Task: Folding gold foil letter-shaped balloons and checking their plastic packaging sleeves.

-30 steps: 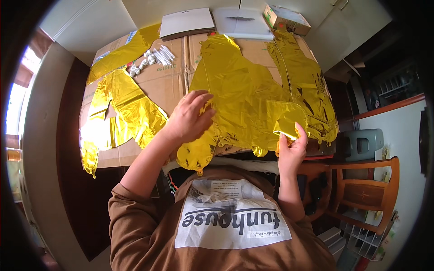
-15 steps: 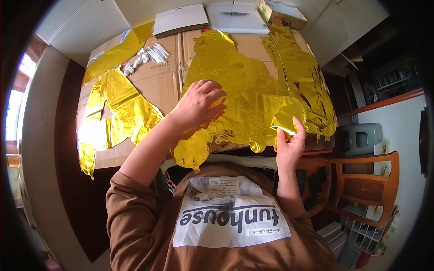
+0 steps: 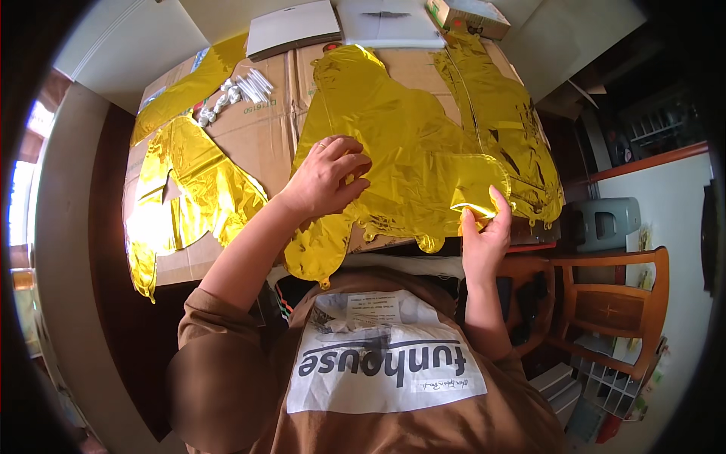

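A large flat gold foil balloon lies uninflated across the middle of the cardboard. My left hand is over its left part, with bent fingers slightly apart and no foil visibly gripped. Whether its fingertips touch the foil is hidden. At the balloon's near right, a rounded flap is folded up. My right hand pinches the foil edge there between thumb and fingers. Small tabs stick out along the near edge, and a rounded lobe hangs toward my lap.
More flat gold foil balloons lie at the left and right. White sticks and small white bundles rest at the back left. Behind stand a white-topped flat box and a small carton. A wooden chair is at right.
The whole view has shifted slightly. Crumpled foil raised under my left hand now lies flatter, and that hand's fingers look more curled. My right hand keeps its pinch on the edge.
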The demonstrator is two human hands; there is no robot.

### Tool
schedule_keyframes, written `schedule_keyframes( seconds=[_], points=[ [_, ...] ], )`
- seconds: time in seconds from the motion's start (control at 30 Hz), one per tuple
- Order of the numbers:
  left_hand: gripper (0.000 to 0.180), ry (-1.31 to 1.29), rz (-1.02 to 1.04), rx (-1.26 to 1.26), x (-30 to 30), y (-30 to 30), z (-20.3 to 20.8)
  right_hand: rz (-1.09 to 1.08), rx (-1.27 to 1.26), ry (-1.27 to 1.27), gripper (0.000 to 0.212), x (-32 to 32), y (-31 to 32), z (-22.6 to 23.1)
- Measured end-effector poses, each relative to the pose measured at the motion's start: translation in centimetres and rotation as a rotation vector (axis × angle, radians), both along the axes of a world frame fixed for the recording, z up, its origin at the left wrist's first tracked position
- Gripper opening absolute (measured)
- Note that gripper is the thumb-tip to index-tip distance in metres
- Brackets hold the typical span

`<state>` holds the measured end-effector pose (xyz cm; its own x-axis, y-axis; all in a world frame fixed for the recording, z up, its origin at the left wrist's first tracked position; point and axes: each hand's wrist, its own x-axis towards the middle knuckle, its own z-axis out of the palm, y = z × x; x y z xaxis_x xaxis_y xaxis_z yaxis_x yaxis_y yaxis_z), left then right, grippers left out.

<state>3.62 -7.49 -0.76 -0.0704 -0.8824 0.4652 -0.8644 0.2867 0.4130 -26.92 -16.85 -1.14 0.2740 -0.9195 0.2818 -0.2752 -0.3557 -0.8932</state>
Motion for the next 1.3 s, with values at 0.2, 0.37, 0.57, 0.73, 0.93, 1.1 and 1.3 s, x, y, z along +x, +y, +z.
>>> schedule_keyframes(
  seconds=[0.2,0.37,0.57,0.73,0.93,1.1,1.3],
  points=[
    [0.037,-0.005,0.003,-0.004,0.1,-0.1,-0.3,-0.004,-0.016,0.034,0.058,0.0,-0.1,0.2],
    [0.037,-0.025,0.003,-0.004,0.1,-0.1,-0.1,-0.031,-0.096,0.062,0.059,-0.1,0.2,0.1],
    [0.037,-0.030,0.003,-0.014,0.1,0.1,-0.2,-0.032,-0.111,0.148,0.055,-0.4,0.3,0.1],
    [0.031,-0.016,0.008,-0.024,0.0,0.0,-0.3,-0.075,-0.075,0.141,0.040,-0.1,0.6,0.6],
    [0.031,-0.040,0.033,-0.017,-0.2,0.3,0.0,-0.080,-0.064,0.112,0.035,-0.7,-0.1,-0.8],
    [0.031,-0.065,0.056,-0.007,-0.2,0.5,0.1,-0.090,-0.088,0.145,0.035,-0.3,0.6,0.4],
    [0.033,-0.066,0.052,-0.003,-0.4,0.6,0.3,-0.089,-0.073,0.138,0.037,-0.1,1.2,0.8]
  ],
)
